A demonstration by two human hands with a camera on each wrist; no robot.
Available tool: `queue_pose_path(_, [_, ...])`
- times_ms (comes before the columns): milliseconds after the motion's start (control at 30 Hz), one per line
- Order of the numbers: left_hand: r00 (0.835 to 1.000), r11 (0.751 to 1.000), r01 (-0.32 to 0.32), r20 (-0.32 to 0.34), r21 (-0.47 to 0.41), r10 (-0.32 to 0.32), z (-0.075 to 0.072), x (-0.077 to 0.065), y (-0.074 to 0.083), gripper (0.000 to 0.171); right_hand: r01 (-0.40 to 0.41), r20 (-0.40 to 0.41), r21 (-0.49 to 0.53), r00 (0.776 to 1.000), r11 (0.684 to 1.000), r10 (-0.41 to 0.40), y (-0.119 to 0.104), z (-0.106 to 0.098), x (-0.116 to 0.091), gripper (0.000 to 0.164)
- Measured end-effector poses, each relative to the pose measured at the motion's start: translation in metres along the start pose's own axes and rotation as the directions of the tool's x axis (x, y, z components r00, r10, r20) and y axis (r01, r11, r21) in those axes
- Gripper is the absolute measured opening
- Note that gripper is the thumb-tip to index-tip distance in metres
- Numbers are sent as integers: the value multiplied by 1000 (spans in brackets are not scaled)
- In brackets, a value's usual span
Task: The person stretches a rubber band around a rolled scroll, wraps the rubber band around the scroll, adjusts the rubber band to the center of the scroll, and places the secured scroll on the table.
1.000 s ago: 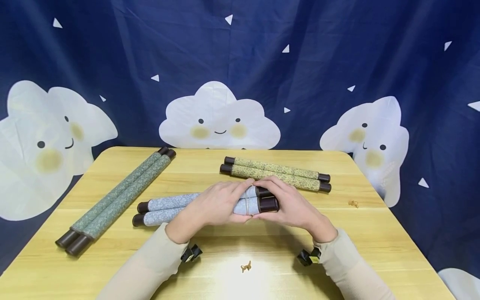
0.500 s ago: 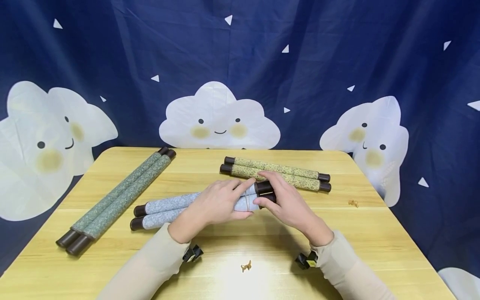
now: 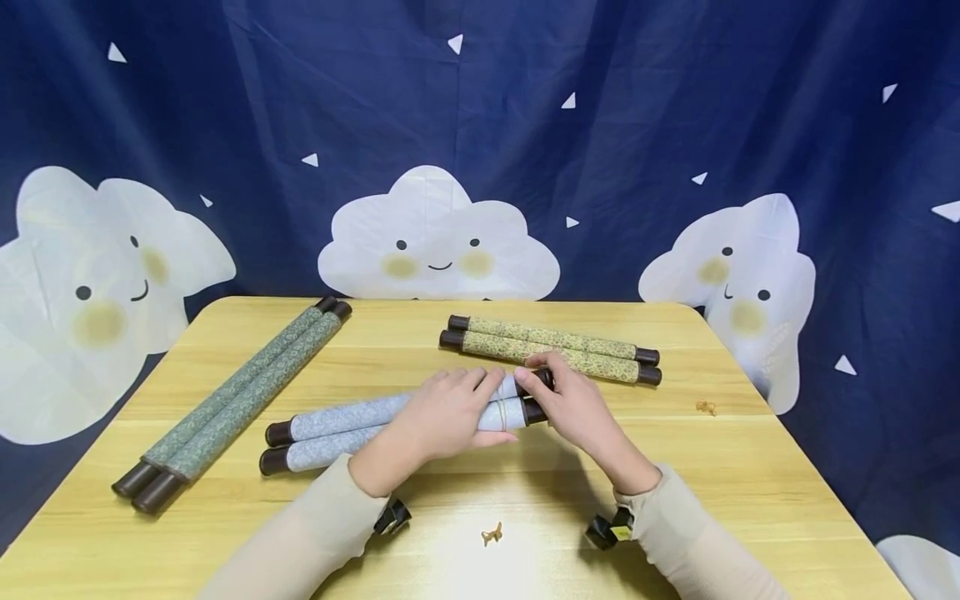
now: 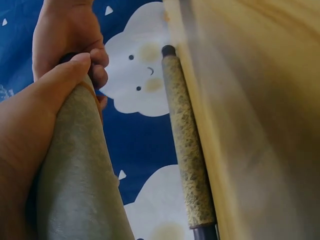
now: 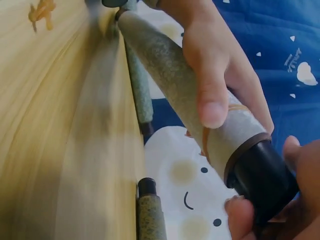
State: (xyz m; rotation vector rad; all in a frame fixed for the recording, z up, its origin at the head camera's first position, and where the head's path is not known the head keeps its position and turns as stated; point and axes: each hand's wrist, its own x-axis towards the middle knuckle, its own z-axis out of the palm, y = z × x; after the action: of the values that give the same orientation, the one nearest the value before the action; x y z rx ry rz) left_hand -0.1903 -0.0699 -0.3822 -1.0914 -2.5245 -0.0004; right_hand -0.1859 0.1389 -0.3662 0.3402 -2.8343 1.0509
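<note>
A light blue scroll, rolled into two side-by-side rolls with dark end knobs, is held slanting over the middle of the table. My left hand grips it across the top, nearer its right end. A thin rubber band circles both rolls there; in the right wrist view the brown band passes beside the left thumb. At the scroll's right end, my right hand holds the dark knobs between thumb and fingers. The undersides of the rolls are hidden.
A green scroll lies slanted on the left of the wooden table. Behind the hands lies a yellow patterned scroll. Small brown rubber bands rest near the front and on the right. A blue curtain hangs behind.
My right hand has moved from beside the rubber band to the end knobs. The blue scroll's left end has dropped nearer to me, and my left hand has shifted slightly with it.
</note>
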Motion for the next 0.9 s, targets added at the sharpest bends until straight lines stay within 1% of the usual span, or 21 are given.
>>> queue_pose_path(100, [1000, 1000, -3, -26, 16, 3, 4, 0, 3, 87, -24, 21, -41, 999, 999, 25, 0, 3, -1, 65])
queue_pose_path(200, [999, 1000, 10, -45, 18, -9, 6, 0, 4, 85, -28, 9, -55, 1000, 998, 29, 0, 7, -1, 66])
queue_pose_path(333, [999, 999, 33, -36, -7, -33, 6, 0, 5, 86, -21, -41, -55, 999, 998, 19, 0, 10, -2, 61])
queue_pose_path(433, [999, 998, 45, -25, -49, -46, 4, 1, 5, 89, -7, -84, -56, 997, 998, 2, -1, 9, -2, 55])
queue_pose_path(533, [998, 996, 38, -38, -86, -41, 3, 1, 6, 91, 27, -120, -76, 992, 997, -36, -3, 8, -4, 48])
queue_pose_path(667, [996, 995, 15, -86, -103, -24, 2, 1, 7, 87, 64, -158, -106, 984, 992, -80, -4, 8, -5, 41])
queue_pose_path(767, [991, 994, 14, -130, -107, -27, 3, 1, 8, 84, 70, -181, -115, 979, 991, -91, -4, 8, -5, 39])
queue_pose_path(833, [986, 994, 15, -161, -113, -33, 4, 1, 8, 82, 76, -183, -127, 978, 989, -98, -4, 8, -5, 39])
queue_pose_path(900, [984, 993, 22, -174, -116, -43, 5, 1, 7, 81, 81, -166, -129, 981, 988, -102, -3, 8, -4, 39])
